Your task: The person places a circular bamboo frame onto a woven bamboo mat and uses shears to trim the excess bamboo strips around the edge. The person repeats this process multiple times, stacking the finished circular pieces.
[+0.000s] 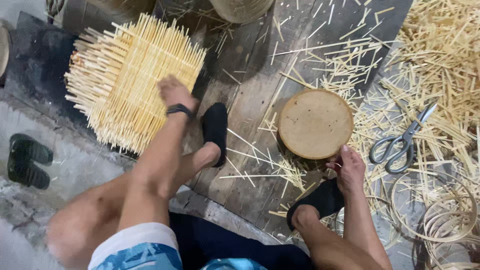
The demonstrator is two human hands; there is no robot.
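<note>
Wooden floor (250, 115), left hand (172, 92) on bamboo frame (125, 80)

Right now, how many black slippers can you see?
4. One on each foot, by the left hand at and under the right hand at; two spare at far left.

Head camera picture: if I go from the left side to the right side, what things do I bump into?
Black shoes → bundle of bamboo sticks → left hand → round wooden block → right hand → scissors → bamboo hoops.
</note>
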